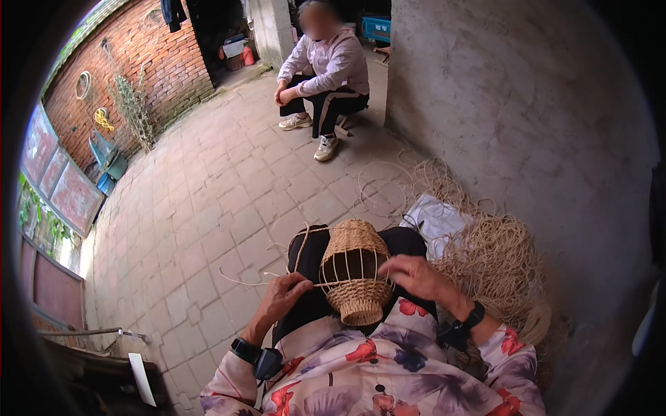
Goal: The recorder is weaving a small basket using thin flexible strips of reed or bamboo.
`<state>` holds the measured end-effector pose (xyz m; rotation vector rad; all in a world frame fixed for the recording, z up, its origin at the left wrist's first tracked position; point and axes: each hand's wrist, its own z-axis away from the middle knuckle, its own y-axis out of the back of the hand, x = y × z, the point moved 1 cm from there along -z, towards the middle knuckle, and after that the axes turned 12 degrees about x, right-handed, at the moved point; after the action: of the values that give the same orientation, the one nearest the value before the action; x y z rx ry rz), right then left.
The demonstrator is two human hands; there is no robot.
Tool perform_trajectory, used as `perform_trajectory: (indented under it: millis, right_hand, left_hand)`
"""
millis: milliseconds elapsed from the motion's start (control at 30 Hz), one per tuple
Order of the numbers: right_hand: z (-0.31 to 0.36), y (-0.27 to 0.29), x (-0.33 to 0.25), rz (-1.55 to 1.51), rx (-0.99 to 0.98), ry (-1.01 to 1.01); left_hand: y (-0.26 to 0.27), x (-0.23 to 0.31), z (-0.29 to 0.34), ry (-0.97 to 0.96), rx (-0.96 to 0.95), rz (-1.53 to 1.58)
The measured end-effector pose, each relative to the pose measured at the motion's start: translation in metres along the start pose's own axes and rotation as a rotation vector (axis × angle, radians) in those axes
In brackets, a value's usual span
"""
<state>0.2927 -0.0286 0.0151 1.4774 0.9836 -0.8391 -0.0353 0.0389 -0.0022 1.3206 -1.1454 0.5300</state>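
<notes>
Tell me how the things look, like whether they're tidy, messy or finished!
Basket, partly woven, bare ribs showing.
Left grip, closed on a strand.
Right grip, at the basket's side; hold unclear.
Cord heap, loose and tangled.
White cloth or bag, crumpled.
Yellow cord, bundled, hanging.
Other person, seated.

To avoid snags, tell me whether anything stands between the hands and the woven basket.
Nothing visible blocks them. The right hand is right at the right side of the woven basket. Between the left hand and the basket runs only a thin strand, pinched in that hand's fingertips.
</notes>
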Motion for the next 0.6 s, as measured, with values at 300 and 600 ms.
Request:
perform_trajectory:
  millis: [300,600]
  right_hand:
    - [-0.041,-0.031,-0.042,0.278,0.185,0.305]
    - [-0.054,-0.09,-0.019,0.673,0.149,0.38]
  left_hand:
    - [-0.01,0.019,-0.004,0.024,-0.014,-0.162]
    - [-0.02,0.001,0.009,0.001,0.047,-0.282]
